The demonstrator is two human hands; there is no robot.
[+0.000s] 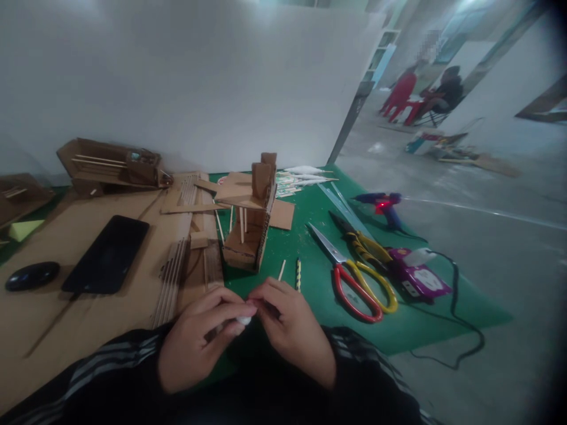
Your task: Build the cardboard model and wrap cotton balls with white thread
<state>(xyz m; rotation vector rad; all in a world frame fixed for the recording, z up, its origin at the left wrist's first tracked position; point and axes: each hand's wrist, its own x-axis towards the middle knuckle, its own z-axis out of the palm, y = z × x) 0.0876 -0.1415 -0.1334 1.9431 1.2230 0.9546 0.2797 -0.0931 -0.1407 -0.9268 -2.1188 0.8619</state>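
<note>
My left hand [208,336] is closed, with a small white rounded piece [243,319] between its thumb and fingers; the kind of thing I cannot make out. My right hand [295,330] is pinched shut close against it, fingertips meeting the left ones, and what it grips is hidden. Just beyond the right fingers a thin wooden stick [282,270] sticks up into view; whether it is held or lies on the table I cannot tell. Beside it lies a yellow-and-black patterned pencil [298,274]. A cardboard structure with stick posts [245,239] stands in front of both hands.
Red-and-yellow-handled scissors [358,289], pliers [361,242], a purple power strip [419,277] and a lit glue gun [383,205] lie right. Left are a phone [108,254], a mouse [33,275] and a cardboard model [115,165]. A white panel [190,82] rises behind.
</note>
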